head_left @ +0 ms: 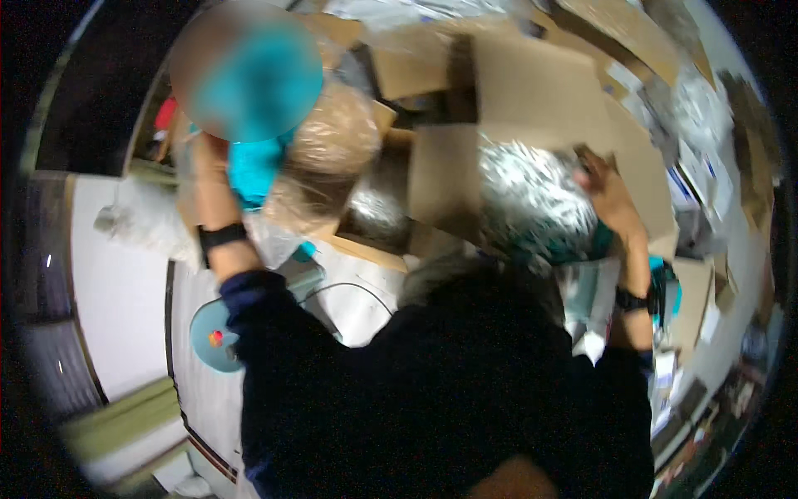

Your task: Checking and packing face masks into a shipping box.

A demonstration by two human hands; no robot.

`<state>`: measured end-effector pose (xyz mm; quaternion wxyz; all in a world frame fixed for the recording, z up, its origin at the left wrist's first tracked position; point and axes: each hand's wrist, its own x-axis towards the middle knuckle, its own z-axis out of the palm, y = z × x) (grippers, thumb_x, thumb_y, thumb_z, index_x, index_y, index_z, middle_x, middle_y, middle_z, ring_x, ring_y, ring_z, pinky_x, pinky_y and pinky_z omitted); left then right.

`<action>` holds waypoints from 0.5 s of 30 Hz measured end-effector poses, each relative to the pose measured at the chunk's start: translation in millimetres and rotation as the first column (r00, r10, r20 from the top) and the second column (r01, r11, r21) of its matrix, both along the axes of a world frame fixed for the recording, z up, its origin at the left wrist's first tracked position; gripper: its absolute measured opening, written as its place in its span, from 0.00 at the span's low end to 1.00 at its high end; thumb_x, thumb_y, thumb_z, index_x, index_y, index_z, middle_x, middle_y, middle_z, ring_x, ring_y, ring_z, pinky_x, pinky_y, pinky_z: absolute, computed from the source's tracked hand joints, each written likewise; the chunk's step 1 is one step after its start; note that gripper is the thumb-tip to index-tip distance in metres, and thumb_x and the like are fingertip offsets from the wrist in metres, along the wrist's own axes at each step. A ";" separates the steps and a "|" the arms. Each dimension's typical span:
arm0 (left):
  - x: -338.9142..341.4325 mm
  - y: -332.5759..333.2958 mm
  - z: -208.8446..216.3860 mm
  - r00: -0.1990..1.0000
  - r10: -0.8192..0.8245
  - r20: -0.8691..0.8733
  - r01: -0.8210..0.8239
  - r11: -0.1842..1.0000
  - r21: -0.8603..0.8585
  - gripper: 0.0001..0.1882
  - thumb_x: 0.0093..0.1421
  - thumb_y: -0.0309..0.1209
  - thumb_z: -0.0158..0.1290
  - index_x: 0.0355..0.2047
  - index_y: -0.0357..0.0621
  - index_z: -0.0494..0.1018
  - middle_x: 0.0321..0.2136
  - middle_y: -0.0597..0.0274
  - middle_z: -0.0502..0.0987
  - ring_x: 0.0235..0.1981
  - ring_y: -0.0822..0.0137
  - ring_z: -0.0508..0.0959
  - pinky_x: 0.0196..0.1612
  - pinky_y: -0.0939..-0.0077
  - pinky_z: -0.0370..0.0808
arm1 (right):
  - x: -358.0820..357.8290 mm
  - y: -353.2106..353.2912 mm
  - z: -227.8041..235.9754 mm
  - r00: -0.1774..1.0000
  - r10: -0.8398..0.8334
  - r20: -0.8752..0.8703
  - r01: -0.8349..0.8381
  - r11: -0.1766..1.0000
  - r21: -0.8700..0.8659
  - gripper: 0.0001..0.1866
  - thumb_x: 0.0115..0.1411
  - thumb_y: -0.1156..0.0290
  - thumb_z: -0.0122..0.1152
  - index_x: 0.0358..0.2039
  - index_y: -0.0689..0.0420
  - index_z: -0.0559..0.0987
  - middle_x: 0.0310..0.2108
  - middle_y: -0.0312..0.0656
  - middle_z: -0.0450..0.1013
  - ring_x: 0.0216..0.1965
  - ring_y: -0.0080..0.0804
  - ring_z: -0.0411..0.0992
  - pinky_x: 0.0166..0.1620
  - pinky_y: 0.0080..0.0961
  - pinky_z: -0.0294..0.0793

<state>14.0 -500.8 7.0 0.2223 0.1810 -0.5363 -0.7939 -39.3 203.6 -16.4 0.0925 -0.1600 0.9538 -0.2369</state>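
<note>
My left hand [209,151] reaches to the far left, beside a turquoise thing [253,170] that looks like cloth or plastic. A blurred patch covers its fingers, so their hold is hidden. Out to the right, my right hand [605,190] is at the right side of a pile of shiny silver strips or small packets [532,187] in an open cardboard box [445,175]. Its fingers bend toward the pile but are smeared by motion; whether they hold anything does not show.
Clear plastic wrap around something brown [337,133] lies left of the box. A round pale-blue stool or lid [214,337] with a small red thing on it stands at lower left, near a black cable [353,285]. More cardboard and clear plastic bags [698,112] crowd the right.
</note>
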 end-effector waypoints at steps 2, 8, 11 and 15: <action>-36.5 52.9 7.1 0.995 -0.063 0.074 0.059 0.996 0.060 0.22 0.63 0.38 0.49 0.51 0.35 0.68 0.49 0.55 0.73 0.41 0.65 0.75 0.41 0.75 0.73 | -2.5 -5.6 7.7 0.996 -0.071 0.046 0.065 0.991 0.118 0.30 0.62 0.49 0.51 0.61 0.50 0.64 0.49 0.62 0.70 0.53 0.57 0.67 0.55 0.43 0.64; -51.1 233.0 24.7 0.907 -0.268 0.326 0.394 0.815 -0.425 0.14 0.61 0.25 0.47 0.48 0.40 0.74 0.42 0.61 0.79 0.36 0.74 0.77 0.34 0.82 0.71 | -8.9 -10.1 -7.9 0.977 -0.017 0.214 -0.027 0.979 0.201 0.56 0.50 0.33 0.57 0.63 0.68 0.54 0.60 0.62 0.59 0.63 0.50 0.57 0.63 0.31 0.56; -54.3 330.9 12.1 0.689 -0.691 0.221 0.591 0.359 -0.723 0.16 0.56 0.21 0.49 0.45 0.39 0.74 0.39 0.60 0.79 0.34 0.69 0.79 0.35 0.77 0.74 | -13.3 -21.5 -16.8 0.891 0.307 0.335 -0.389 0.896 0.213 0.44 0.46 0.56 0.71 0.60 0.63 0.63 0.51 0.59 0.69 0.54 0.48 0.68 0.56 0.34 0.66; -40.4 424.4 26.9 0.326 -0.908 0.264 0.630 0.000 -0.776 0.10 0.54 0.24 0.55 0.37 0.36 0.76 0.32 0.52 0.80 0.32 0.64 0.80 0.37 0.74 0.76 | -27.4 -15.0 -30.5 0.955 0.145 0.258 -0.109 0.983 -0.149 0.18 0.48 0.67 0.67 0.40 0.60 0.79 0.24 0.42 0.76 0.25 0.35 0.71 0.33 0.30 0.73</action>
